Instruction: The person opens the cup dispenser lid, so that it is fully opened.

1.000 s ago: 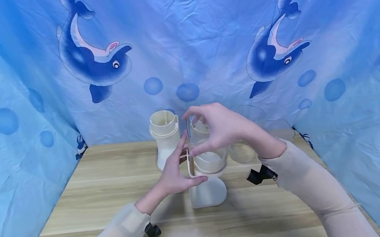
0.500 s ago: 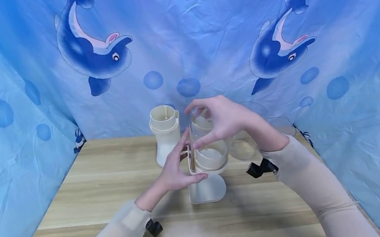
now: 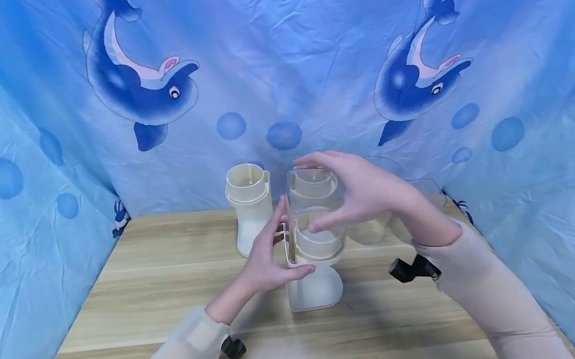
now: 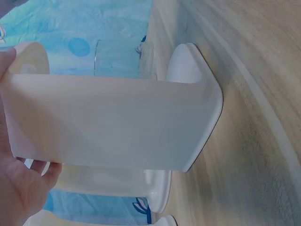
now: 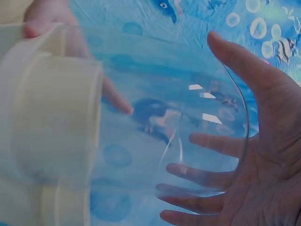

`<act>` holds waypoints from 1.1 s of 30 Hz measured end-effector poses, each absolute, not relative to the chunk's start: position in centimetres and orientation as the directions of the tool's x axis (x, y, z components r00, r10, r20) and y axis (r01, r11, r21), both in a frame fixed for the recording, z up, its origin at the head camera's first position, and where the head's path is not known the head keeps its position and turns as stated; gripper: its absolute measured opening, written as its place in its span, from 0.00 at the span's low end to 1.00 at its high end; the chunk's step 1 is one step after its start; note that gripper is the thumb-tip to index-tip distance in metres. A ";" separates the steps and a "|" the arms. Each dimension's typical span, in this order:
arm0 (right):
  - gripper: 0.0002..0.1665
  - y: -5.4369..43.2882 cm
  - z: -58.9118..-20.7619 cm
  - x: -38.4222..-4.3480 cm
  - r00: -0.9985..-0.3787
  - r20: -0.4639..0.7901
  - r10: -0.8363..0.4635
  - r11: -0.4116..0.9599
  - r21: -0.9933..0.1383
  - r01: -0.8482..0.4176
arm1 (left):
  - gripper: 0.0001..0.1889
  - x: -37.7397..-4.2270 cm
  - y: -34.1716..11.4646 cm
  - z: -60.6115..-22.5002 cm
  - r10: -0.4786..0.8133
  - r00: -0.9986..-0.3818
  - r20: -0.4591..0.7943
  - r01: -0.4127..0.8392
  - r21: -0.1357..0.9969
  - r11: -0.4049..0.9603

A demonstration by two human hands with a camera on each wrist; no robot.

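Observation:
A white plastic stand with a flat foot and a round collar stands upright on the table. A clear rounded container sits over its collar. My left hand grips the stand's upper part, thumb in front, fingers at the back left; the left wrist view shows the stand's flat back from close up. My right hand is spread around the container's top right. In the right wrist view its thumb and fingers are extended on either side of the container's end; contact is hard to tell.
A similar white stand is behind to the left, and another shows through the clear container. Transparent pieces stand at the back right. Blue dolphin-print cloth hangs behind the wooden table.
My right hand has drawn back to the right from the container's left side, its thumb and fingers farther apart from that edge. The left hand and stand hold their place.

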State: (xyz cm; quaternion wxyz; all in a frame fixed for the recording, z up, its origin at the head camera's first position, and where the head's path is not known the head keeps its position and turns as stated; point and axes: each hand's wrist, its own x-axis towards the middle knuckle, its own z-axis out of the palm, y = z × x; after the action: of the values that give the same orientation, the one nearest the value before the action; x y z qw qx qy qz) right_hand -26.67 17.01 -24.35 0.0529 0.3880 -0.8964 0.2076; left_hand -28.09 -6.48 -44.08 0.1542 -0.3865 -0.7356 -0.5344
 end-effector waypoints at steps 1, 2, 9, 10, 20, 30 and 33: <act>0.62 17.5 -24.6 -26.6 -0.693 0.260 -0.672 0.609 -0.339 -0.717 | 0.74 -28.0 -6.4 -44.1 0.393 -0.654 0.646 0.736 0.664 0.133; 0.62 17.9 -24.8 -26.5 -0.691 0.264 -0.673 0.597 -0.358 -0.718 | 0.75 -27.9 -6.2 -44.1 0.383 -0.657 0.649 0.736 0.663 0.140; 0.59 18.9 -26.6 -27.3 -0.688 0.287 -0.667 0.464 -0.562 -0.685 | 0.77 -27.4 -5.0 -44.0 0.335 -0.729 0.597 0.674 0.712 0.197; 0.58 18.9 -26.7 -27.4 -0.692 0.294 -0.660 0.462 -0.567 -0.682 | 0.76 -27.4 -4.9 -43.9 0.331 -0.730 0.598 0.672 0.714 0.194; 0.56 18.7 -26.5 -28.0 -0.709 0.289 -0.643 0.479 -0.571 -0.667 | 0.77 -27.4 -4.9 -43.9 0.356 -0.711 0.607 0.688 0.706 0.169; 0.59 18.6 -26.1 -26.6 -0.708 0.303 -0.637 0.543 -0.477 -0.692 | 0.77 -27.5 -5.0 -43.9 0.381 -0.721 0.578 0.669 0.723 0.170; 0.59 18.6 -26.0 -26.4 -0.705 0.303 -0.641 0.546 -0.465 -0.697 | 0.78 -27.6 -5.0 -44.1 0.377 -0.726 0.575 0.664 0.729 0.166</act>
State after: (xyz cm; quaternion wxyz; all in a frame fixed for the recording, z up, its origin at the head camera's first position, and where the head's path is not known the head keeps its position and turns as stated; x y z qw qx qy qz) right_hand -26.38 18.62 -26.03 0.0486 0.3810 -0.8779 0.2861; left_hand -27.62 -5.03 -44.13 0.1314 -0.3461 -0.7522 -0.5451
